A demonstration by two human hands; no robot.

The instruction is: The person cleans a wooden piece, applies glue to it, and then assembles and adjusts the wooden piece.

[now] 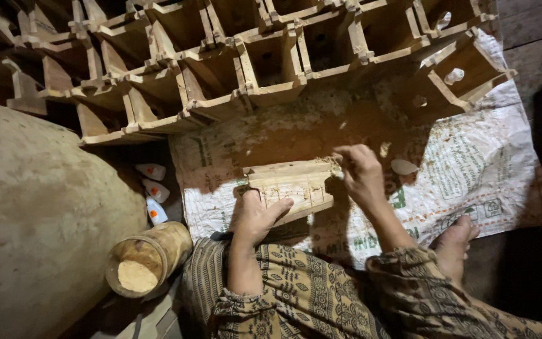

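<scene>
Left hand (pixel 253 216) grips one wooden frame piece (pixel 291 185); right hand (pixel 360 172) pinches its end, fingers closed. Three small white bottles (pixel 154 190), one bamboo cup (pixel 147 256) beside.

A woodworking workshop floor: stacked unfinished wooden frames (pixel 271 63), sawdust-strewn sack (pixel 472 169).

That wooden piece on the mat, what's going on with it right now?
A person sitting on the floor steadies a small wooden frame piece with the left hand, while the right hand works at its far end with pinched fingers. It lies on a printed woven sack dusted with sawdust. Stacked open wooden boxes stand beyond it, and a jar of sawdust lies beside the left forearm.
</scene>
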